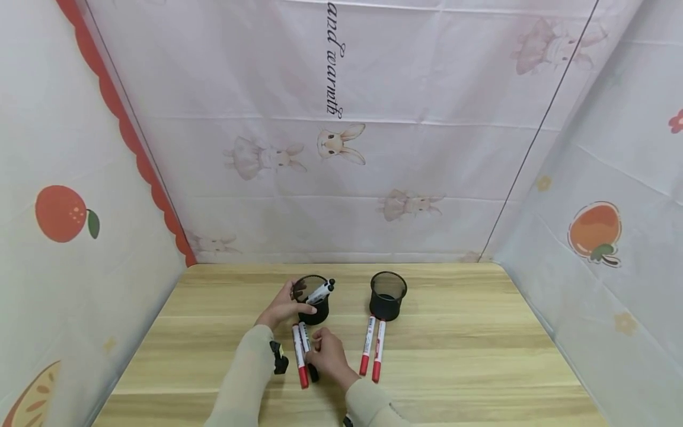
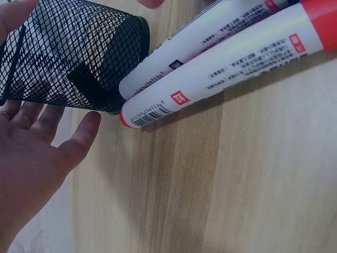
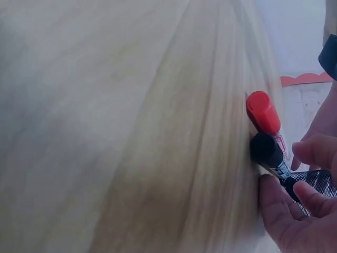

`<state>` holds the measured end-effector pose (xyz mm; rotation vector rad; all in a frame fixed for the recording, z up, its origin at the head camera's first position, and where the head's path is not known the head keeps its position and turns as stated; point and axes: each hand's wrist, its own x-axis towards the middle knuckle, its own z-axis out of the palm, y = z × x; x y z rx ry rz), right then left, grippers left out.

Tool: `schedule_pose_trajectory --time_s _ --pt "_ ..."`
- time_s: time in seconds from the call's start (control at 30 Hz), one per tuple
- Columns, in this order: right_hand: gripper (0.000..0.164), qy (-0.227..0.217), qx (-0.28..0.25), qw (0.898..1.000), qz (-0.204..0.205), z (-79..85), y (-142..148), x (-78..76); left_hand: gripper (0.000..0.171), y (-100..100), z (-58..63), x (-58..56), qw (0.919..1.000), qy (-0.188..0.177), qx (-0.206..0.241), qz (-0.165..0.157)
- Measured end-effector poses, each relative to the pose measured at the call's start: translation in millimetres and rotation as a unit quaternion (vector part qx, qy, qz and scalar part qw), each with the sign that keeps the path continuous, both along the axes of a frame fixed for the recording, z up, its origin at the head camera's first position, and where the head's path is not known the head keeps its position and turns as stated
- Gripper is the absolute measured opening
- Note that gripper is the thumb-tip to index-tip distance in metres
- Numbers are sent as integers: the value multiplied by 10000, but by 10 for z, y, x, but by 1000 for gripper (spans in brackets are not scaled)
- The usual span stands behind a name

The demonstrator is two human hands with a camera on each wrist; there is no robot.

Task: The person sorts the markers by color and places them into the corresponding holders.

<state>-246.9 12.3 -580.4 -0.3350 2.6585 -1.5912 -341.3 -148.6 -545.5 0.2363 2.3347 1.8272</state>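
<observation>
My left hand (image 1: 280, 308) holds the left black mesh pen holder (image 1: 313, 313), thumb across its front and fingers round its far side. Inside the holder lean black-and-white markers (image 1: 320, 293), black ends above the rim. In front of it lie a red-capped marker (image 1: 299, 356) and a black-capped marker (image 3: 267, 150), side by side. My right hand (image 1: 329, 354) is at the black-capped marker, its fingers spread loosely about the barrel; a firm hold does not show. In the left wrist view, the red-capped marker (image 2: 210, 79) has its end near the holder's base.
A second black mesh pen holder (image 1: 388, 296) stands to the right on the wooden table (image 1: 469, 356). Two more red-capped markers (image 1: 367, 344) lie in front of it. Printed cloth walls (image 1: 416, 160) enclose the table at the back and sides.
</observation>
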Motion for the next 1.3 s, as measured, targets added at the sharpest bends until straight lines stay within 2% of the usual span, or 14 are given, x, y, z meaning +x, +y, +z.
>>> schedule_pose_trajectory --time_s 0.23,0.57,0.93,1.1,1.3 --pt "38 83 284 9995 81 -22 -5 27 82 9 4 3 10000 39 -86 25" --pt "40 -97 515 9984 -215 -20 -67 31 78 6 28 29 9999 -9 -121 99" --pt "40 100 889 9955 -300 -2 -87 36 81 11 40 11 9999 0 -124 31" --pt "39 109 851 9959 -302 2 -81 56 80 9 16 -6 10000 -34 -81 14" --pt "41 96 782 9964 -303 5 -72 67 79 24 44 18 9999 -8 -102 -16"
